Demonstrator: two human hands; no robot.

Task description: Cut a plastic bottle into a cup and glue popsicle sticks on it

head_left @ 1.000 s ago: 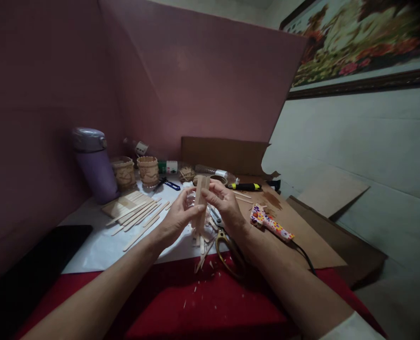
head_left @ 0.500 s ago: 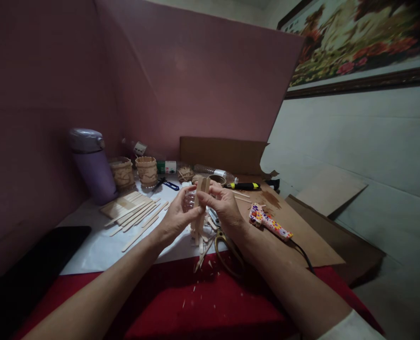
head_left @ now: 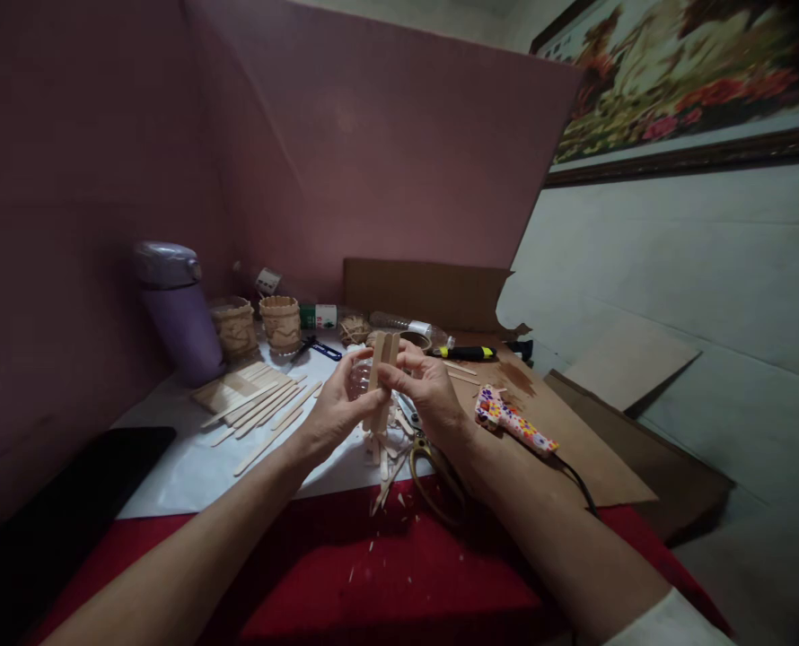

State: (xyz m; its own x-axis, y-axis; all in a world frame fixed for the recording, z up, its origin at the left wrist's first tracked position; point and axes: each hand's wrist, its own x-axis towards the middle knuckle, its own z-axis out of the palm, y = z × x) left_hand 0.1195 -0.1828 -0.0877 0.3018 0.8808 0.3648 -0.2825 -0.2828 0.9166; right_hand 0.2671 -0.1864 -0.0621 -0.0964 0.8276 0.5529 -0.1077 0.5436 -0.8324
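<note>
Between my hands stands a clear plastic bottle piece (head_left: 359,380) with upright wooden sticks (head_left: 383,377) along its near side. My left hand (head_left: 338,400) is wrapped round the left of it, thumb against the sticks. My right hand (head_left: 427,388) grips from the right, its thumb and fingers pressing on the sticks. Part of the plastic is hidden behind the sticks and fingers. Below my hands lie stick scraps (head_left: 384,459) and scissors (head_left: 433,480) with brass-coloured handles. More flat sticks (head_left: 265,408) lie on the white sheet to the left.
A purple tumbler (head_left: 182,314) and two stick-covered cups (head_left: 280,325) stand at the back left. A flowered glue gun (head_left: 513,422) with a cord lies on cardboard at right. Behind are plastic bottles, a utility knife (head_left: 467,353) and a twine ball (head_left: 354,329). A black object (head_left: 103,475) lies at left.
The sticks between my hands have tilted or shifted very slightly. Both hands keep their hold, and the whole view has moved a little.
</note>
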